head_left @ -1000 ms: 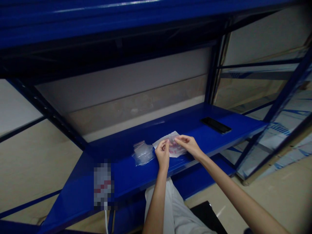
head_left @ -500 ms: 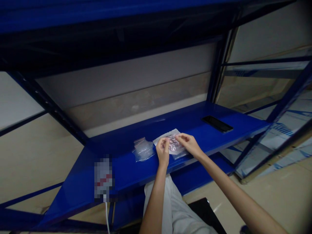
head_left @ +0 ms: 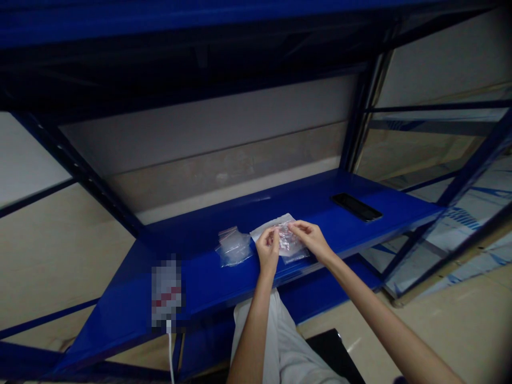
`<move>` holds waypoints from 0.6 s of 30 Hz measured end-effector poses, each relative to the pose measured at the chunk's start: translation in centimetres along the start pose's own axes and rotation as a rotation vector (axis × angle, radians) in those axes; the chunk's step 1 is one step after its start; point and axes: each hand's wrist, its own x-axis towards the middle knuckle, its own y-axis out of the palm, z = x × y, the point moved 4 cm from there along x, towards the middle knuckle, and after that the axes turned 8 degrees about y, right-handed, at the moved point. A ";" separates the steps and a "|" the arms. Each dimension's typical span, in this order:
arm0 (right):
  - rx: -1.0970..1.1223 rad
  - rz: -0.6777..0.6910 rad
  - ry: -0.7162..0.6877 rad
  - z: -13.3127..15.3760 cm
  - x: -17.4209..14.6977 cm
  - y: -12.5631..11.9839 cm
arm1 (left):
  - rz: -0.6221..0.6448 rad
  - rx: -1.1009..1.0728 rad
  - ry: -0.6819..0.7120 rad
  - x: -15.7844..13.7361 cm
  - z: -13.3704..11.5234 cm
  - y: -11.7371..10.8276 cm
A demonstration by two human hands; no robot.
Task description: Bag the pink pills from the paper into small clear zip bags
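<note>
Between my two hands is a small clear plastic bag (head_left: 287, 241) with a reddish tint, held just over a white sheet of paper (head_left: 279, 220) on the blue shelf. My left hand (head_left: 268, 246) pinches the bag's left side, thumb against fingers. At its upper right edge my right hand (head_left: 310, 236) pinches it too. What the bag contains, if anything, is too small to make out. Left of my left hand lies a loose pile of clear zip bags (head_left: 235, 247). More clear plastic (head_left: 296, 257) sticks out beneath the paper near the front edge.
A black phone (head_left: 357, 206) lies toward the right end of the blue shelf (head_left: 200, 224). On the left, a blurred-out grey device (head_left: 166, 290) has a white cable (head_left: 170, 354) hanging over the edge. Blue posts (head_left: 86, 168) and an upper shelf (head_left: 192, 26) frame the space.
The view has shifted very slightly. Both hands stay at the bag in nearly the same pinch, and the things on the shelf have not moved.
</note>
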 end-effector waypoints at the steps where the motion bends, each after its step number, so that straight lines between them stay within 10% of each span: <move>1: 0.008 0.003 0.004 0.0 0.0 0.0 | 0.004 0.010 0.000 0.0 0.0 0.0; 18: -0.077 0.078 -0.025 0.1 -0.1 0.1 | 0.084 -0.001 -0.038 0.1 -0.3 0.2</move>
